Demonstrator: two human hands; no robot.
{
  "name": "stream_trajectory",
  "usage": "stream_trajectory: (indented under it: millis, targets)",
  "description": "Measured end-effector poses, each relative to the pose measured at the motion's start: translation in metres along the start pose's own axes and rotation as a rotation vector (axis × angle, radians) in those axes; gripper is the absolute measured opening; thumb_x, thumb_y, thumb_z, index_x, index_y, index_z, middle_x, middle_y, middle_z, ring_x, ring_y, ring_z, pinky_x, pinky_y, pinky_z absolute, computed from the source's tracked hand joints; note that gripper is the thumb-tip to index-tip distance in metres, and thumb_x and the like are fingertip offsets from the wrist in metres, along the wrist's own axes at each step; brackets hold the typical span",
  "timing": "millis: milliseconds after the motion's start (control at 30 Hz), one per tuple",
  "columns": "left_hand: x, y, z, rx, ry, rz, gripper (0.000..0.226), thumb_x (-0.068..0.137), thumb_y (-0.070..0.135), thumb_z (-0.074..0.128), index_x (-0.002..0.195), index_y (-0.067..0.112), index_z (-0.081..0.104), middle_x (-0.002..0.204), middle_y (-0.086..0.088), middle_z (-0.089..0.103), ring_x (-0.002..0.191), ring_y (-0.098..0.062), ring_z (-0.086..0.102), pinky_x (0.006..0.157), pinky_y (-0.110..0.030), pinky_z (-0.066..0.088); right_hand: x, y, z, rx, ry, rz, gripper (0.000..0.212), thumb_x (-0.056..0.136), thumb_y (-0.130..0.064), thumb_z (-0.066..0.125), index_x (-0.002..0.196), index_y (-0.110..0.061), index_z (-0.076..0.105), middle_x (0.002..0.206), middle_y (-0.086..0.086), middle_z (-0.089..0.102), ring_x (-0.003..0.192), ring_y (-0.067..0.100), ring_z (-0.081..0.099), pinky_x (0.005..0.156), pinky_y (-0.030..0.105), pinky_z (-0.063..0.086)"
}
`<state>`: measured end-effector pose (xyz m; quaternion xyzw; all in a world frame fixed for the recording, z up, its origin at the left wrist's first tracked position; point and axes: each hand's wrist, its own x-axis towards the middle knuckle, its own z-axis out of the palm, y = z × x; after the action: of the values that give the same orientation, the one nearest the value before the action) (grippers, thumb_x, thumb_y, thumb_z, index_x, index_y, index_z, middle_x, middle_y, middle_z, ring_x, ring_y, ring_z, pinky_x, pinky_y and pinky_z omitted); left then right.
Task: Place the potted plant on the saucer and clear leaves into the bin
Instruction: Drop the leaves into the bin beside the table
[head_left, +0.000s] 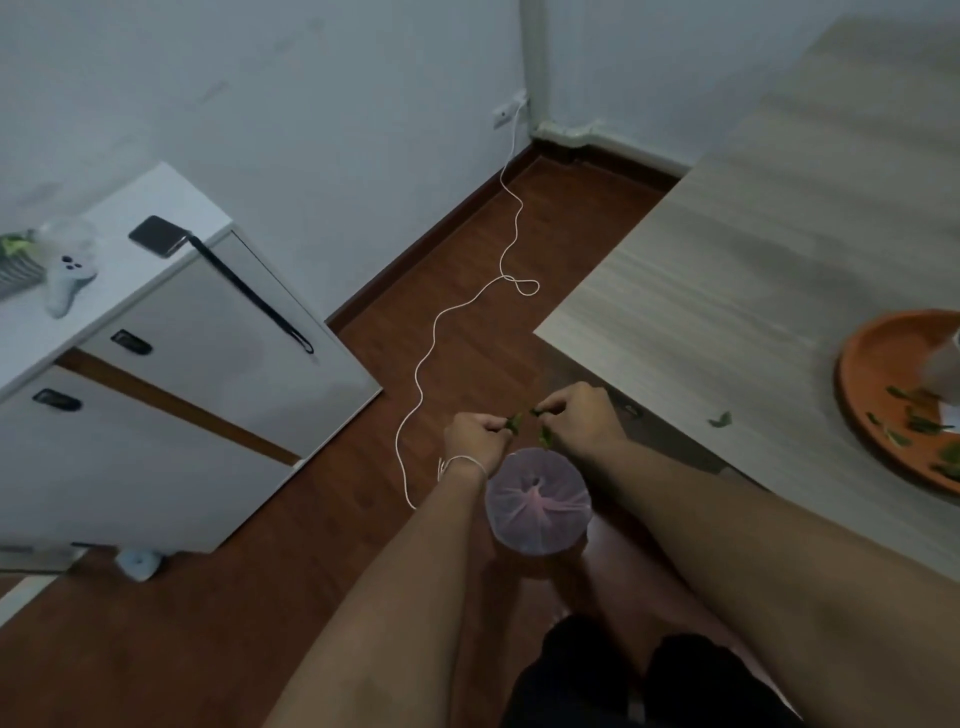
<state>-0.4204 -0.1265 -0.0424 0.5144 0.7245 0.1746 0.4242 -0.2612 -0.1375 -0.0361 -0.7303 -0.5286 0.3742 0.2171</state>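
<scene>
Both hands are held out over the floor, just beyond a small round bin (538, 503) lined with a pale pink bag. My left hand (475, 435) is closed on green leaves (514, 423). My right hand (579, 415) pinches more green leaves (544, 435) right beside it. On the table at the right edge lies an orange saucer (872, 384) with several leaves (922, 426) scattered in it. A pale pot (948, 371) stands on the saucer, cut off by the frame. One loose leaf (721, 420) lies on the table (727, 291) left of the saucer.
A white cabinet (171, 374) stands at the left with a game controller (70, 280), a dark case with a strap (158, 236) and a small plant (15, 260) on top. A white cable (452, 312) runs across the wooden floor to a wall socket. My legs are below.
</scene>
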Motion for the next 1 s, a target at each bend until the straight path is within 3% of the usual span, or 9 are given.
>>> stream_trajectory:
  millis: [400,600,833,1000]
  targets:
    - [0.026,-0.009,0.009,0.043,-0.032,0.014,0.023,0.074,0.014,0.072,0.096,0.011,0.077,0.092,-0.011,0.078,0.085,-0.024,0.074,0.086,-0.038,0.059,0.019,0.017,0.018,0.052,-0.040,0.071,0.014,0.086,-0.014,0.068,0.088,-0.018,0.081,0.080,-0.001,0.077,0.074,0.011,0.071,0.076,0.034,0.061]
    - [0.031,-0.013,0.007,0.061,-0.043,0.023,0.023,0.077,0.017,0.071,0.098,0.012,0.077,0.098,-0.008,0.077,0.093,-0.020,0.072,0.090,-0.034,0.057,0.021,0.024,0.027,0.037,-0.087,0.072,0.020,0.086,-0.025,0.071,0.102,-0.014,0.079,0.108,0.003,0.076,0.104,0.016,0.068,0.100,0.031,0.051]
    - [0.032,-0.020,0.007,0.159,-0.064,0.065,0.024,0.084,0.019,0.065,0.105,0.012,0.075,0.108,-0.008,0.075,0.106,-0.022,0.068,0.092,-0.024,0.049,0.020,0.036,0.026,0.087,-0.078,0.108,0.025,0.089,-0.026,0.067,0.110,-0.016,0.076,0.115,0.002,0.074,0.109,0.015,0.066,0.090,0.018,0.043]
    - [0.030,-0.018,0.010,0.156,-0.059,0.085,0.026,0.086,0.020,0.064,0.108,0.011,0.074,0.113,-0.009,0.074,0.111,-0.022,0.066,0.095,-0.023,0.046,0.015,0.051,0.014,0.119,-0.033,0.162,0.025,0.091,-0.023,0.065,0.112,-0.013,0.075,0.116,0.005,0.073,0.110,0.020,0.066,0.092,0.023,0.044]
